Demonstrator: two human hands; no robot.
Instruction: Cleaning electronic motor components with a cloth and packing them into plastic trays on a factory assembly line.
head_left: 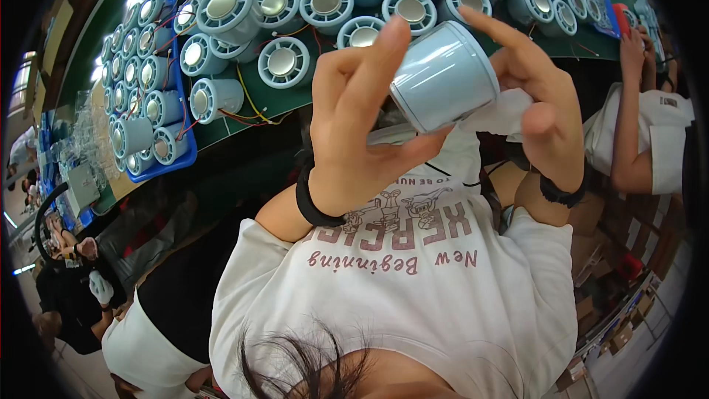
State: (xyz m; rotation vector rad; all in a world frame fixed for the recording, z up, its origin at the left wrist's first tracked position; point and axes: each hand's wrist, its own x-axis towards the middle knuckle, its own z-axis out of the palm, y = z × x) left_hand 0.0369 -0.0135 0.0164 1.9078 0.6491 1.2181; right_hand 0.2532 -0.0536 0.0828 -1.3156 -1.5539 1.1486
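A light blue, glossy cylindrical housing (pixel 447 77) is held up in front of my chest, tilted, with its smooth side showing. My left hand (pixel 354 118) grips its left end between thumb and fingers. Bunched in my right hand (pixel 543 96) is a thin white cloth or tissue (pixel 498 114), against the lower right of the housing. The right index finger reaches over the housing's top edge. Many similar housings (pixel 283 63) stand on the green tabletop beyond my hands, showing silver discs inside spoked rings. The held housing's far end is hidden.
A blue tray (pixel 190 154) packed with more housings is on the left, another blue tray (pixel 602 0) at the far right. Loose red and yellow wires (pixel 255 107) trail over the green table (pixel 221 129). Co-workers sit on both sides; one's arm (pixel 631 118) reaches in at right.
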